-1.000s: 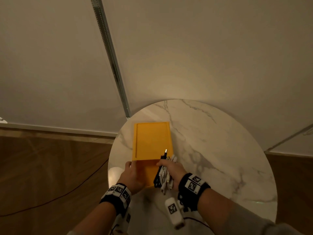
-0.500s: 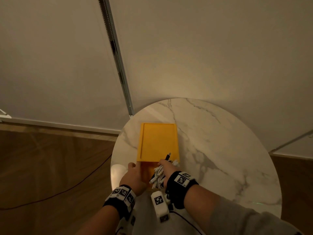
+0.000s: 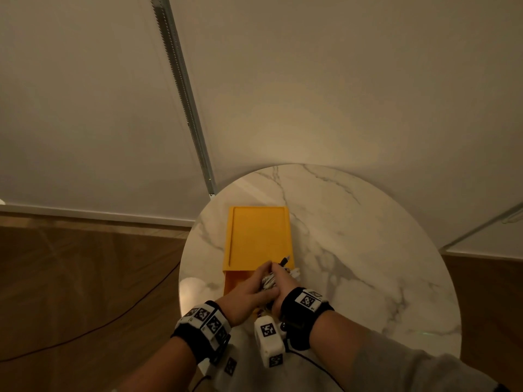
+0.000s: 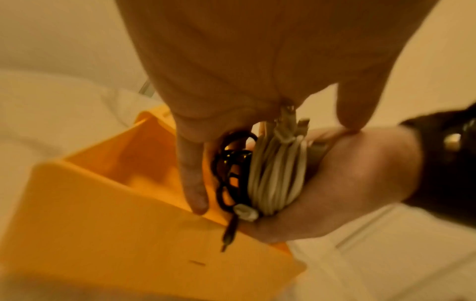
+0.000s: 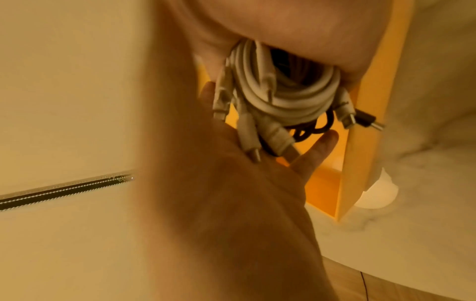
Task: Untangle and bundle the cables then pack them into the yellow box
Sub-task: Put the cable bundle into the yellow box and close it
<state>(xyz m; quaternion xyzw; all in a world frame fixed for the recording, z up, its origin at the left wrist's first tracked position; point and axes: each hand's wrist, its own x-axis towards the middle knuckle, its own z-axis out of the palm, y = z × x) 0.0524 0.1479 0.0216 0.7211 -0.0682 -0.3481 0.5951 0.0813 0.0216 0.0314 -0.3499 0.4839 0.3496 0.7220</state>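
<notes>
Head: right grip (image 3: 285, 284) clasps cables (image 3: 268, 280).

All I see here is a round marble table (image 3: 368, 250), wood floor (image 3: 85, 278) with a black cord (image 3: 109, 323), metal wall rail (image 3: 185, 94).

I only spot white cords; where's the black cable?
In the left wrist view, the black cable sits left of the white coil, both gripped in the right hand over the half-open yellow box.

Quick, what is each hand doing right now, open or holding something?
Left hand: open, straight fingers resting against the cable bundle.
Right hand: closed around the cable bundle.
</notes>
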